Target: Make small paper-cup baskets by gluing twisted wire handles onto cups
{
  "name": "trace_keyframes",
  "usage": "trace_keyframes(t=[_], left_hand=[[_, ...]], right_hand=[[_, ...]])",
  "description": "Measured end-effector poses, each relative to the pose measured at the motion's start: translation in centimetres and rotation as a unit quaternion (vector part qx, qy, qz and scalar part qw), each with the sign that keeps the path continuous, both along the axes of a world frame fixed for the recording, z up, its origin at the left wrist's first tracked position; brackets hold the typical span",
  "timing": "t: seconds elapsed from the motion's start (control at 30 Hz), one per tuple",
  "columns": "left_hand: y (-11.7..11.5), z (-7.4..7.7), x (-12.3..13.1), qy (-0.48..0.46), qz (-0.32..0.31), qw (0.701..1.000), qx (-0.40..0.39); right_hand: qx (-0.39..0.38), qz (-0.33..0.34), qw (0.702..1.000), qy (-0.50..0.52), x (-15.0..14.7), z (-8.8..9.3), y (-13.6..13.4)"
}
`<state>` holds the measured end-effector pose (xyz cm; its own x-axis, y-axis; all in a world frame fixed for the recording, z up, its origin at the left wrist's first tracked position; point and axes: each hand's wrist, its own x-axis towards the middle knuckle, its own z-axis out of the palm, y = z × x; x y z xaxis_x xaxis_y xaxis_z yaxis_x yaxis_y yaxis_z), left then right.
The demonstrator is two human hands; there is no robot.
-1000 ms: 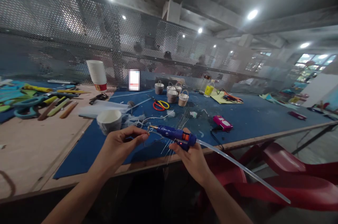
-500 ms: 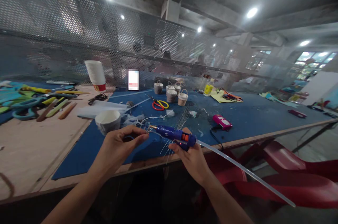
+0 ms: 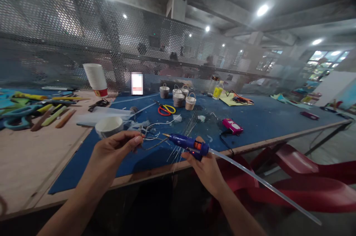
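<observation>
My right hand (image 3: 204, 163) is wrapped around a blue glue gun (image 3: 185, 142), its tip pointing left. From its back end a long clear glue stick (image 3: 264, 184) sticks out. To the left, my left hand (image 3: 116, 150) is closed in a pinch on a thin grey-brown cord (image 3: 154, 146), whose free end trails right toward the tip of the gun. Behind my left hand stands a white paper cup (image 3: 109, 126). White wires or threads (image 3: 155, 126) lie just past the fingertips. Several thin metal wires (image 3: 190, 126) lie behind the glue gun.
Several small handled buckets (image 3: 178, 99) stand beyond red-and-yellow-handled scissors (image 3: 166, 110). Stacked paper cups (image 3: 96, 78), blue scissors (image 3: 19, 115) and clay-like sticks (image 3: 65, 118) are left. A pink device (image 3: 232, 126) lies right, near red chairs (image 3: 294, 161). Perforated metal mesh (image 3: 111, 50) rises behind.
My left hand has drawn left, away from the glue gun's tip, and more of the cord shows. The glue gun has shifted slightly right. The view has turned a little.
</observation>
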<state>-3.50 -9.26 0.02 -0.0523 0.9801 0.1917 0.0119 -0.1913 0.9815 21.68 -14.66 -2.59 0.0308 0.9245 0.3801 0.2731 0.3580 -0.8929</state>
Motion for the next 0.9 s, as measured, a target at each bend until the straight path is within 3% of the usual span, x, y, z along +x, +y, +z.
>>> trace_keyframes(t=[0.17, 0.9], left_hand=[[-0.1, -0.08, -0.05, -0.025, 0.027, 0.999, 0.006], [-0.06, -0.03, 0.12, -0.058, 0.025, 0.998, -0.003]], right_hand=[[-0.016, -0.01, 1.0, -0.012, 0.55, -0.29, -0.5], [0.02, -0.007, 0.998, -0.057, 1.01, -0.67, -0.83]])
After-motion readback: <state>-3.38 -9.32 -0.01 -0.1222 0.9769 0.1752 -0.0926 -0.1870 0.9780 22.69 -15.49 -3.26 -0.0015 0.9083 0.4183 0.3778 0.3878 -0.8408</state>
